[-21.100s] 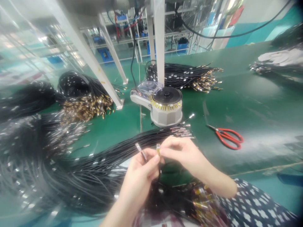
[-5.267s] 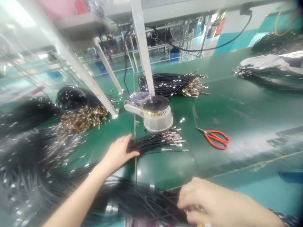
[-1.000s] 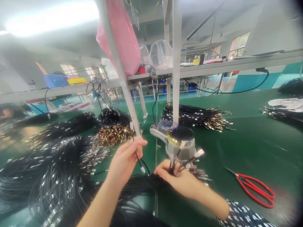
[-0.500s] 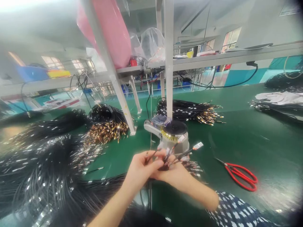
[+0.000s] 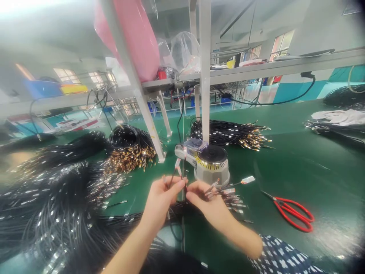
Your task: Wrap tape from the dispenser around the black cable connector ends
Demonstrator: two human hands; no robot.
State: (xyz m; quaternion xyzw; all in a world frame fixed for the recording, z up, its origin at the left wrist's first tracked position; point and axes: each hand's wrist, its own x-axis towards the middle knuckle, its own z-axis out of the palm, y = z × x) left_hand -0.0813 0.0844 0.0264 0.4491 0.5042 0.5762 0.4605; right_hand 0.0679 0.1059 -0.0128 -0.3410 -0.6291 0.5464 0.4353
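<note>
the left hand (image 5: pixel 159 198) pinches a few thin black cables (image 5: pixel 172 178) between thumb and fingers, above the green table (image 5: pixel 288 163) and in front of the round pale machine (image 5: pixel 212 176). their long axis runs steeply up and away from the person, and a white connector (image 5: pixel 178 164) at the top points toward the machine's arm. the right hand (image 5: pixel 205 198) has more dark cables (image 5: pixel 228 187) lodged across it; these slant up and to the right, the longest ending in a white connector that points away to the right. its thumb and forefinger nearly meet the left fingertips around a short upright end, though that spot is small and blurred, so i cannot fairly tell which hand grips it.

the left forearm rises from the bottom edge, leaning right, with the back of the hand turned up and outward. the right forearm comes in from the lower right out of a patterned sleeve (image 5: pixel 281 257), wrist bent inward. red-handled snips (image 5: pixel 295 214) lie to the right, tip pointing up and left.
</note>
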